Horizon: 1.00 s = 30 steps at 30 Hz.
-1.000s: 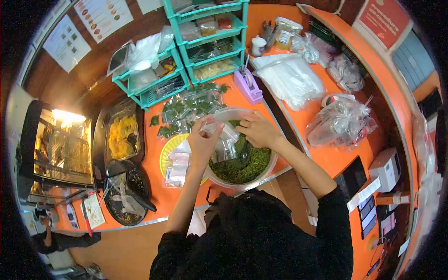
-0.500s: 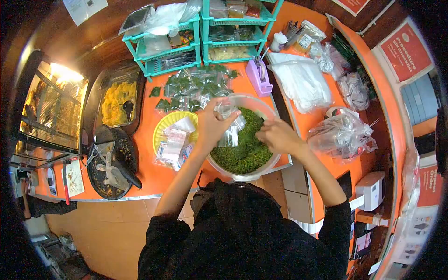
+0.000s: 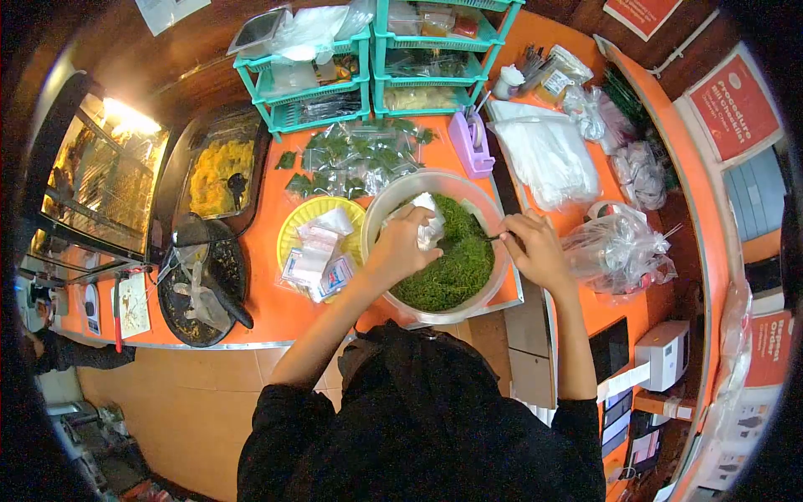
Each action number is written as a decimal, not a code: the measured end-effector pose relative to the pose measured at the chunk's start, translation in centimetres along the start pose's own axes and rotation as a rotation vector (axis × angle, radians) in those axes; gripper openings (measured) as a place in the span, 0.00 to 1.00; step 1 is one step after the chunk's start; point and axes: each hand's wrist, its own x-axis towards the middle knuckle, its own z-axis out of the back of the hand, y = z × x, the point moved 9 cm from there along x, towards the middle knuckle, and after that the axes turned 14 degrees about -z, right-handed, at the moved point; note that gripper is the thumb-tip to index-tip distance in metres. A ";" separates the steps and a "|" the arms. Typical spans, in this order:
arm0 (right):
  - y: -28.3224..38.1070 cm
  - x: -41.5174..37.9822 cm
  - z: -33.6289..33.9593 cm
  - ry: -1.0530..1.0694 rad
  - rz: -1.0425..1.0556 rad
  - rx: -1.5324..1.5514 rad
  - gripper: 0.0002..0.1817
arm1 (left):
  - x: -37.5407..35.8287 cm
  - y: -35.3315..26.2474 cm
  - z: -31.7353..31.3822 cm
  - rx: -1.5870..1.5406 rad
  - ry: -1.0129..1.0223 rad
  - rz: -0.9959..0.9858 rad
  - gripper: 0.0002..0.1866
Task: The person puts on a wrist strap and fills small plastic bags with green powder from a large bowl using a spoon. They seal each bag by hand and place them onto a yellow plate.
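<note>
Left hand (image 3: 400,244): curled, pinching a small clear plastic bag (image 3: 428,224) over the bowl (image 3: 393,194);
Right hand (image 3: 535,249): closed on a dark utensil handle (image 3: 495,237) at the rim

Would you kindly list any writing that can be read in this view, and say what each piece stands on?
"Procedure", then a blurred second word and smaller unreadable lines: red poster on the wall at right.
Unreadable: red sign at the top edge, white text too small.
Unreadable: white sheet at top left.
Unreadable: orange poster at far right, blurred.
Unreadable: printing on the small sachets on the yellow plate.
</note>
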 end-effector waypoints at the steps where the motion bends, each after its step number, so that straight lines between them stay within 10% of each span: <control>1: -0.1 -0.1 1.0 -0.044 -0.048 0.013 0.05 | 0.0 -0.4 -0.4 0.015 0.038 -0.008 0.30; 16: 4.9 -3.7 3.4 -0.421 -0.006 -0.417 0.16 | -0.4 -2.5 -2.2 0.041 -0.044 0.053 0.27; 24: 4.1 -1.8 -2.2 -0.347 -0.065 0.221 0.13 | -0.2 -2.2 -3.0 -0.573 -0.221 0.218 0.25; 30: 3.4 -1.7 -0.1 -0.371 -0.117 0.442 0.05 | -0.5 -2.9 -1.3 -0.617 -0.294 0.123 0.04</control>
